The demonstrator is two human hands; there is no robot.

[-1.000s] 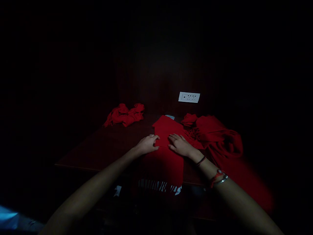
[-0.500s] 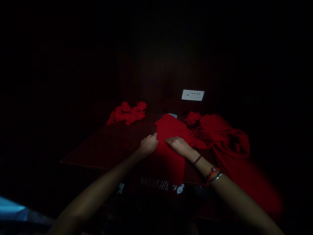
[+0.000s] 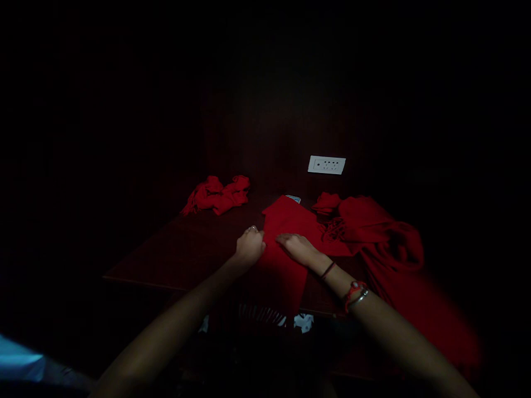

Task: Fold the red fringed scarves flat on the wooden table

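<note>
A red fringed scarf [image 3: 286, 243] lies lengthwise on a dark table [image 3: 178, 251], its fringed end hanging over the near edge. My left hand [image 3: 249, 246] is curled closed on the scarf's left edge. My right hand [image 3: 299, 249] lies on the cloth just to the right, fingers pointing left and pinching it near the left hand. Bracelets show on my right wrist.
A crumpled red scarf [image 3: 218, 194] lies at the table's far left. A larger heap of red cloth [image 3: 375, 232] sits at the right and spills off the table. A white socket plate [image 3: 326, 165] is on the dark wall behind. The room is very dark.
Both hands have drawn together toward the scarf's left edge. The left hand went from flat to a closed grip, and the right hand slid left across the cloth.
</note>
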